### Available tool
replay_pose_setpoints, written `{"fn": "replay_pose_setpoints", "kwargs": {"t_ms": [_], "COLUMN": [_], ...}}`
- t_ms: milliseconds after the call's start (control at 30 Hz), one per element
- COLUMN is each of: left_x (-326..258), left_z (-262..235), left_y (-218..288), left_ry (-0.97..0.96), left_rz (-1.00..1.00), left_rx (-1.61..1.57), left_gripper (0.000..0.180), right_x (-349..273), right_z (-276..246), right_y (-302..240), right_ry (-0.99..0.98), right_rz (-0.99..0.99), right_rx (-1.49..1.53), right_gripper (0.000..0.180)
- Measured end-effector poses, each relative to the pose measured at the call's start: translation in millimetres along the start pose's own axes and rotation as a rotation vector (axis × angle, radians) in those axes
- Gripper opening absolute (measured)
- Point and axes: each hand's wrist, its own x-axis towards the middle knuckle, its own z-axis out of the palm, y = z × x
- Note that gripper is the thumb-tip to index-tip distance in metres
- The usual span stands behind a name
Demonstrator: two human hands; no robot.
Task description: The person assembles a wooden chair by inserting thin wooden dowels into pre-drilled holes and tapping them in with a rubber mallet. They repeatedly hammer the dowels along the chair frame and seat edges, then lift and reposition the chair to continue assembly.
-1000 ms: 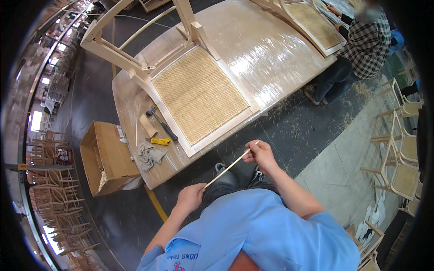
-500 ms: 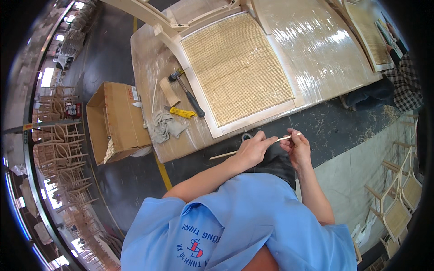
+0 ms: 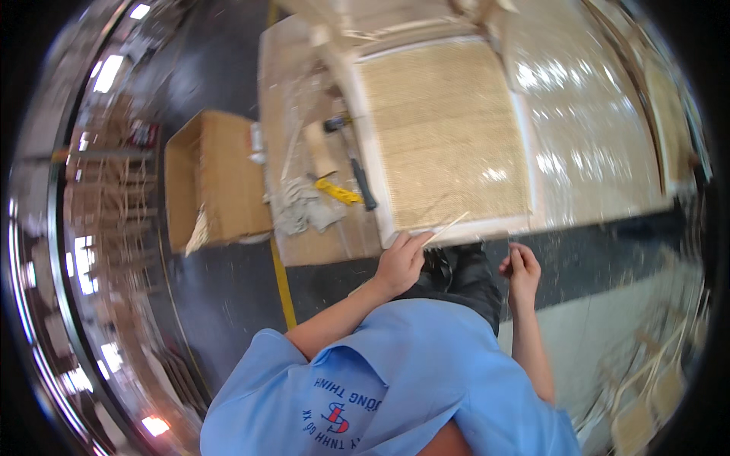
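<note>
My left hand (image 3: 403, 261) is closed around a thin pale strip (image 3: 451, 226), beside the near edge of the chair's seat. The strip's free end slants up and to the right over the white border of the woven cane panel (image 3: 449, 129). My right hand (image 3: 522, 266) is apart from the strip, just off the table's near edge, with thumb and fingers pinched together. Whether anything small is between them cannot be made out. Left of the panel lie a hammer (image 3: 362, 182), a yellow cutter knife (image 3: 338, 191) and a crumpled grey cloth (image 3: 304, 207).
The plastic-wrapped table (image 3: 585, 144) bears the chair frame and a flat wooden piece (image 3: 319, 148). An open cardboard box (image 3: 236, 178) stands on the floor to the left. Several chairs stack up far left; others stand at lower right. Another cane-panelled piece (image 3: 669, 125) is far right.
My right hand has let go of the strip and moved a little right. My left hand has shifted left with the strip, toward the seat's edge. The view has swung, blurring the picture.
</note>
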Motion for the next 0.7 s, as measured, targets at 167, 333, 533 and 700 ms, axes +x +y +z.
{"fn": "replay_pose_setpoints", "kwargs": {"t_ms": [167,333,533,700], "left_x": [-83,-167,-236,-275], "left_z": [-51,-56,-11,49], "left_y": [-46,-44,-23,7], "left_ry": [0.484,0.866,1.150,1.480], "left_rz": [-0.341,-0.635,-0.834,-0.993], "left_rx": [0.110,0.118,0.082,-0.130], "left_gripper": [0.041,0.040,0.040,0.038], "right_x": [29,33,62,43], "right_z": [90,275,386,393], "right_y": [-25,-54,-12,-22], "right_ry": [-0.444,-0.960,-0.942,-0.964], "right_rz": [-0.240,-0.827,-1.010,-0.835], "right_rx": [-0.393,-0.883,-1.749,-1.513], "right_gripper": [0.015,0.016,0.045,0.045]}}
